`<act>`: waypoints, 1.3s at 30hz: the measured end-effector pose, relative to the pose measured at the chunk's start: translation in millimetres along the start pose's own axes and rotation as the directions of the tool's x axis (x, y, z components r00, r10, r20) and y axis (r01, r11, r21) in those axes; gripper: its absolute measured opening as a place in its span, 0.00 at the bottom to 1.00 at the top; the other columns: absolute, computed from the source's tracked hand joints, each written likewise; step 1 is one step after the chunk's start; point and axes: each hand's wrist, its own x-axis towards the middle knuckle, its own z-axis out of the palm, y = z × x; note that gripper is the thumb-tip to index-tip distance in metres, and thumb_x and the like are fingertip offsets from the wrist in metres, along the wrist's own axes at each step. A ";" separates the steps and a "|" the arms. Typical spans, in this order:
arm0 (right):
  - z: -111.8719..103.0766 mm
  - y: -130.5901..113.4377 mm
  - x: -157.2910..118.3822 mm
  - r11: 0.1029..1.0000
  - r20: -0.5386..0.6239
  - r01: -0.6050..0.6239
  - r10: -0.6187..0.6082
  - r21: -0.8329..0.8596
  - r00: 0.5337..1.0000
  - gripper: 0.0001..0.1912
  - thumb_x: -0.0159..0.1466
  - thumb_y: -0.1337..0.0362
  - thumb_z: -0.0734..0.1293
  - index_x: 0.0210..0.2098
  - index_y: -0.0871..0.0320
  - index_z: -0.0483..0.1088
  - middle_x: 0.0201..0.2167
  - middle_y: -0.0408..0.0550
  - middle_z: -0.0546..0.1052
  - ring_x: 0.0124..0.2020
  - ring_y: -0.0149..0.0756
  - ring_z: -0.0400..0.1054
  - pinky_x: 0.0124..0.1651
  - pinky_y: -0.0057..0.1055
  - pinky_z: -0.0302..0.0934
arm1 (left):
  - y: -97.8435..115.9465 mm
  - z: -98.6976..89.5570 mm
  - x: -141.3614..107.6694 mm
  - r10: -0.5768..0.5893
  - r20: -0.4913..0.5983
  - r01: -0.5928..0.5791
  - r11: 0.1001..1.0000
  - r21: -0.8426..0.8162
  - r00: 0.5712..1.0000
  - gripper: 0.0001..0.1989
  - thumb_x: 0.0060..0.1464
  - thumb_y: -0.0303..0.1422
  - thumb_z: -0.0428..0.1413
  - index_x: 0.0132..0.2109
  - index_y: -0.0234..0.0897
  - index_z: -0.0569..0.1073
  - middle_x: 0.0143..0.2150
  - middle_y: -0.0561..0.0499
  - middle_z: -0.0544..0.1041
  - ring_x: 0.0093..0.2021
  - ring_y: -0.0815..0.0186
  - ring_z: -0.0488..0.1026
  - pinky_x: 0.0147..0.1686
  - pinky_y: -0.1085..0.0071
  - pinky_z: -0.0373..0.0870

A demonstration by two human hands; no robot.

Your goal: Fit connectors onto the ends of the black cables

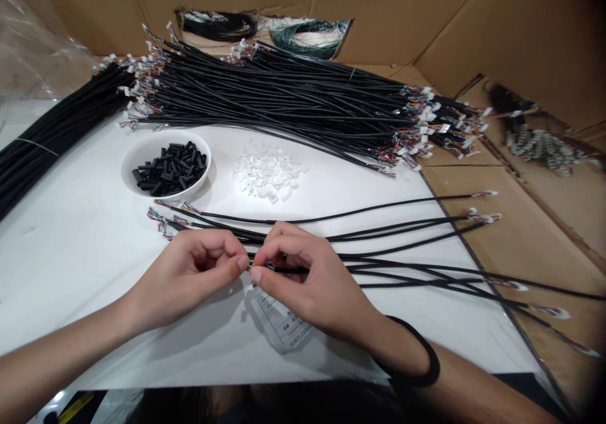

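My left hand (194, 276) and my right hand (307, 276) meet fingertip to fingertip low over the white table. The left thumb and forefinger pinch a tiny piece, mostly hidden between the fingertips. A black cable (291, 270) runs through my right hand, its end close to the pinching thumb and forefinger. Just beyond my hands lie several loose black cables (388, 229) with bare coloured wires (163, 222) at their left ends. Beneath the right hand is a small clear plastic bag (279, 323) with a printed label.
A white bowl (127, 175) holds short black sleeves (173, 170). Beside it spreads a pile of small white connectors (269, 173). Behind stretches a large stack of black cables (284, 96); another bundle (52, 127) lies left. Cardboard walls (388, 20) enclose the back and right.
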 end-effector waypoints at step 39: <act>-0.3 3.7 4.2 0.998 -0.031 -0.049 0.051 0.043 0.998 0.05 0.60 0.69 0.67 0.27 0.60 0.71 0.29 0.44 0.68 0.30 0.29 0.64 0.31 0.28 0.58 | -17.5 6.2 -13.6 0.765 0.137 -0.568 0.333 0.752 0.630 0.09 0.54 0.23 0.60 0.43 0.35 0.73 0.34 0.49 0.76 0.25 0.71 0.69 0.23 0.74 0.61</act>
